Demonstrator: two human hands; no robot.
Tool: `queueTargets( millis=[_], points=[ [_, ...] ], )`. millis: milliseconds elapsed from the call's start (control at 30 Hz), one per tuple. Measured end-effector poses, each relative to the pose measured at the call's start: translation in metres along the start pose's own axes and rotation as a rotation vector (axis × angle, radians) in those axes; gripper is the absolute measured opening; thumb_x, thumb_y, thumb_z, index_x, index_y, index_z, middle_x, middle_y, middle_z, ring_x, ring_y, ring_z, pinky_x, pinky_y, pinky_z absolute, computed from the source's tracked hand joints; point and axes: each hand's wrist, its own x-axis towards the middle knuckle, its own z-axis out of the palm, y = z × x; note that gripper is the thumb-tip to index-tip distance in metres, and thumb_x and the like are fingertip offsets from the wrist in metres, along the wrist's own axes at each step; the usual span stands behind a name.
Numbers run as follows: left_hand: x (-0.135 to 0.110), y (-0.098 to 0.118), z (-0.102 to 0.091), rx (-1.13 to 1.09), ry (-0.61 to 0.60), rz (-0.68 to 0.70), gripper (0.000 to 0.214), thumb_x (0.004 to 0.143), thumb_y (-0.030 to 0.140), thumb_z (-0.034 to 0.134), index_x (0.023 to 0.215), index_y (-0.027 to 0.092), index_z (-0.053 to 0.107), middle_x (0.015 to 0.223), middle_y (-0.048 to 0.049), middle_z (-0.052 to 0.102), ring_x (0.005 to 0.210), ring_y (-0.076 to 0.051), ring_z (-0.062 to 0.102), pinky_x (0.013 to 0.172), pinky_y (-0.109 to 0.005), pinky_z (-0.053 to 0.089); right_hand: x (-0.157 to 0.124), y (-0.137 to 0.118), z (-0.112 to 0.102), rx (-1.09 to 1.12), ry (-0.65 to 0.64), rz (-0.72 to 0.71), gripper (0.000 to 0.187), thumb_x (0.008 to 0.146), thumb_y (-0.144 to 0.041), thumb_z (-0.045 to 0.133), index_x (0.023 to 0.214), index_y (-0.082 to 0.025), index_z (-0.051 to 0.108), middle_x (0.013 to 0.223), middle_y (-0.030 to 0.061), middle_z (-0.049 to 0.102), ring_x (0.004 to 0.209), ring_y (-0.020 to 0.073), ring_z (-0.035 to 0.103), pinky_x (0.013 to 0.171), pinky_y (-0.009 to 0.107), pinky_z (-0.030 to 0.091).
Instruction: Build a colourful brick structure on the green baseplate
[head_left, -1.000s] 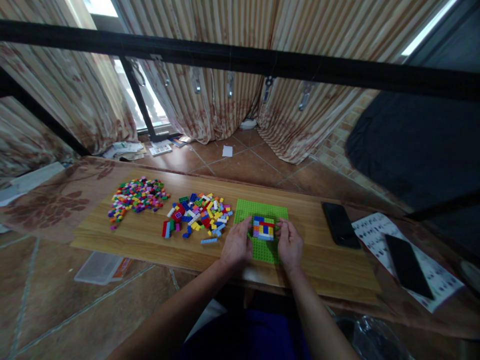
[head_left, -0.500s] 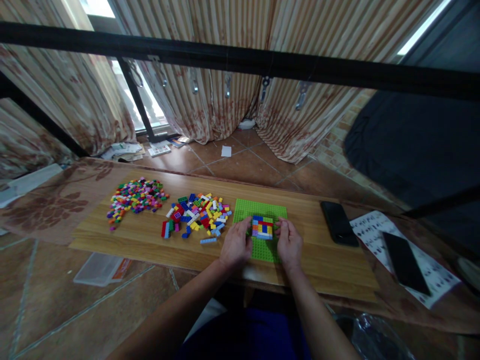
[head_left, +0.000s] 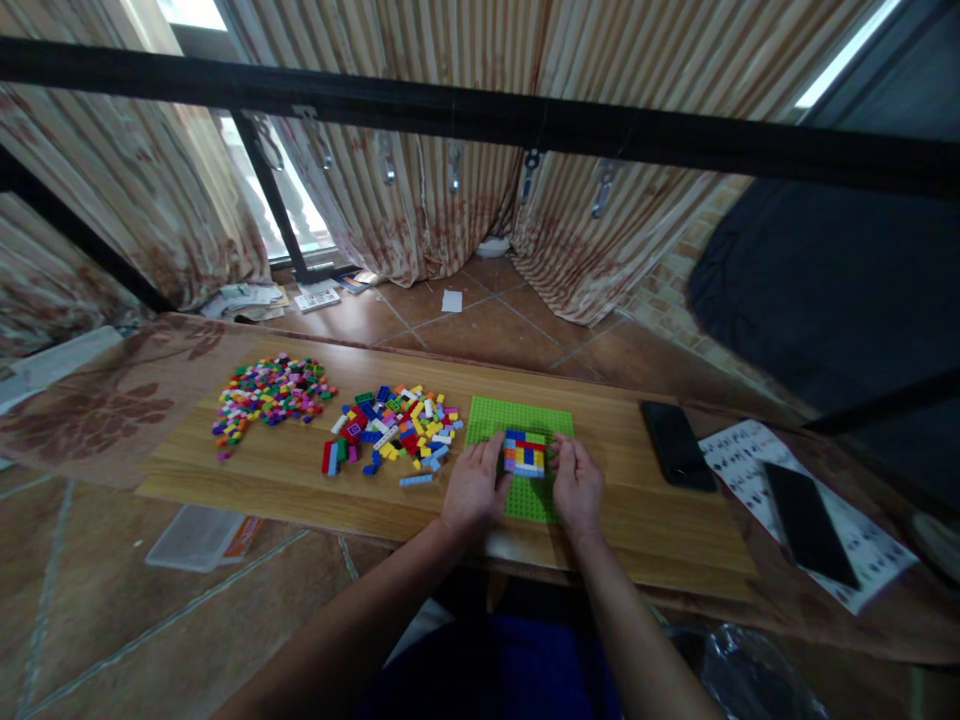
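Note:
A green baseplate (head_left: pixel 517 418) lies on the wooden board (head_left: pixel 300 480) in front of me. A small block of coloured bricks (head_left: pixel 524 453) stands on it. My left hand (head_left: pixel 472 488) rests at the block's left side, fingers curled against it. My right hand (head_left: pixel 576 486) presses the block's right side in the same way. Both hands lie on the plate's near half. A pile of larger loose bricks (head_left: pixel 394 430) lies just left of the plate.
A second pile of tiny bricks (head_left: pixel 266 392) sits at the board's far left. A black phone (head_left: pixel 678 430) lies to the right, another phone (head_left: pixel 808 522) on a printed sheet (head_left: pixel 870 545) beyond it. A black bar crosses overhead. A plastic box (head_left: pixel 196 536) lies on the floor.
The hands stay on either side of the block, with only slight finger shifts. The view has drifted a little.

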Motion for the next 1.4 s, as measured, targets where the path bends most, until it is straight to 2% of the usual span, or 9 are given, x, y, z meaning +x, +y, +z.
queueTargets(
  millis=[167,1200,1300,1400],
  points=[
    [0.000,0.002,-0.002,0.015,-0.029,-0.002,0.055,0.086,0.025,0.055,0.138,0.016,0.037,0.121,-0.0125,0.059,0.110,-0.027,0.055,0.100,-0.046,0.043,0.001,0.002,0.000,-0.023,-0.016,0.000,0.058,0.092,-0.058,0.030,0.107,-0.014,0.064,0.088,0.0103,0.069,0.068,0.0183,0.060,0.066,0.032,0.050],
    [0.001,0.008,-0.008,-0.032,-0.093,-0.059,0.051,0.088,0.023,0.053,0.136,0.014,0.040,0.120,-0.0136,0.059,0.112,-0.027,0.053,0.101,-0.045,0.043,-0.001,0.001,-0.001,-0.053,-0.028,-0.011,0.062,0.091,-0.062,0.030,0.108,-0.013,0.065,0.088,0.0122,0.070,0.068,0.0192,0.062,0.065,0.032,0.050],
    [0.000,0.012,-0.011,-0.038,-0.100,-0.041,0.049,0.088,0.020,0.050,0.136,0.016,0.040,0.122,-0.0129,0.059,0.112,-0.026,0.053,0.102,-0.045,0.043,-0.001,0.002,-0.002,-0.071,-0.031,-0.009,0.065,0.091,-0.063,0.029,0.108,-0.012,0.065,0.088,0.0127,0.070,0.068,0.0195,0.062,0.065,0.033,0.050],
    [-0.008,0.015,-0.023,-0.032,-0.092,0.008,0.050,0.086,0.015,0.049,0.135,0.017,0.041,0.125,-0.0120,0.057,0.115,-0.025,0.052,0.103,-0.043,0.043,-0.001,0.002,-0.002,-0.087,-0.030,-0.008,0.066,0.090,-0.064,0.029,0.108,-0.012,0.065,0.088,0.0127,0.070,0.068,0.0198,0.062,0.066,0.032,0.050]
  ],
)
